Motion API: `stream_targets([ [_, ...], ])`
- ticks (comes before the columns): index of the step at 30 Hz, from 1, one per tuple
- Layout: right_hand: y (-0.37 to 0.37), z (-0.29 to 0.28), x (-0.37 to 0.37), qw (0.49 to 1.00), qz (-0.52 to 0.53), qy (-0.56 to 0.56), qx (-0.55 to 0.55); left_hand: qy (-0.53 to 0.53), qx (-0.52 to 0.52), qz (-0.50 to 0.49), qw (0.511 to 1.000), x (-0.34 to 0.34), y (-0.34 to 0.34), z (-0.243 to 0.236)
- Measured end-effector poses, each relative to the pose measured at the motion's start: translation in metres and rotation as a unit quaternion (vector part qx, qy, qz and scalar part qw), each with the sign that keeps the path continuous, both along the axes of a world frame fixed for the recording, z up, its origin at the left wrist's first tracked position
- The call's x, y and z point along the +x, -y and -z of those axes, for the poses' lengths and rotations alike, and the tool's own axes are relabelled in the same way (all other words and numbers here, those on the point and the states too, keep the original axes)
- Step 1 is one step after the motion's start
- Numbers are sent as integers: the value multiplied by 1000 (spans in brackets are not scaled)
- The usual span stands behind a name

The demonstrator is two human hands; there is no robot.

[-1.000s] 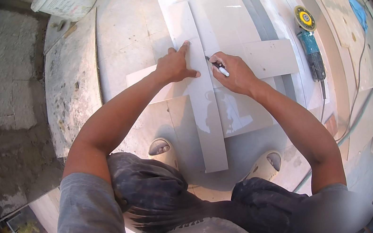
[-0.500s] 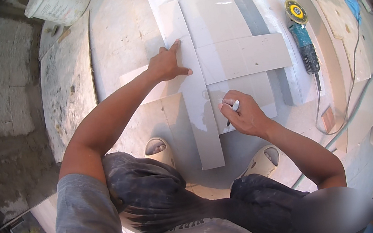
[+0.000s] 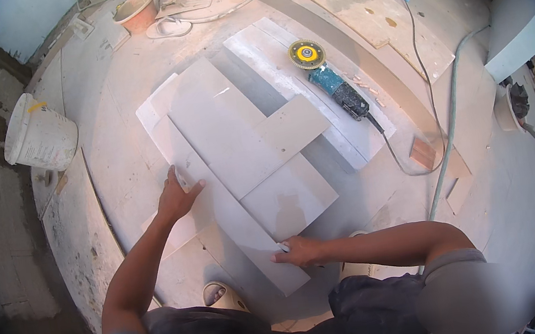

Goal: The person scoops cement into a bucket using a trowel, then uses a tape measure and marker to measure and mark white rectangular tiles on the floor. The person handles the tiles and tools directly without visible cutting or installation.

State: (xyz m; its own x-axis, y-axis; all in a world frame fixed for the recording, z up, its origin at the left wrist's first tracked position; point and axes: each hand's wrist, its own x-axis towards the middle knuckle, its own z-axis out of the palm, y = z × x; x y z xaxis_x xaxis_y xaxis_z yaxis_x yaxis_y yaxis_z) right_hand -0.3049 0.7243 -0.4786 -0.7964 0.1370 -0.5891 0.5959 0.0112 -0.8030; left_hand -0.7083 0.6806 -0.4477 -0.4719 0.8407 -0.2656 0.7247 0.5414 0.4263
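A long, narrow pale tile strip (image 3: pixel 221 204) lies slantwise over larger tiles. My left hand (image 3: pixel 177 197) grips its left edge, thumb on the top face and the fingers at the edge, partly hidden. At the near end my right hand (image 3: pixel 301 251) is closed around a white marker (image 3: pixel 283 247), its fingers against the strip's right edge. Beneath the strip is a large pale tile (image 3: pixel 203 101). A shorter tile piece (image 3: pixel 296 124) crosses that one, and another tile (image 3: pixel 292 194) with a damp-looking patch lies nearer me.
An angle grinder (image 3: pixel 339 92) with a yellow-centred disc rests on a white-dusted board (image 3: pixel 257 45) to the right, its cord trailing past a hose (image 3: pixel 453 100). A white bucket (image 3: pixel 41 137) stands at left, plywood (image 3: pixel 373 15) at far right. My sandalled feet are close by.
The view has turned, so everything appears rotated. My right hand has gone from the lower tile, where the marker tip pointed, to the strip's near end. The left hand now grips the strip's edge.
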Motion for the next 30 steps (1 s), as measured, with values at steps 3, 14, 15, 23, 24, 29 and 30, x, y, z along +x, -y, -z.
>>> stream_targets([
  [3,-6,-17,-2,998,54,-27,34,30,9,-87,996,-3,8,-13],
  [14,-114,-152,47,958,103,-159,214,78,-36,-124,989,-34,34,-7],
  [15,-125,-165,58,949,145,-191,206,68,-41,-115,990,-34,37,-6],
  [23,-266,-226,146,874,393,-67,278,-38,-80,11,996,-3,38,-35],
  [24,-284,-228,160,867,396,-85,290,-52,-95,26,994,3,37,-40],
  [29,-359,-185,193,803,510,-28,308,-126,-96,140,977,31,34,-51],
  [30,-371,-172,200,793,532,-27,295,-142,-119,134,974,36,35,-52],
])
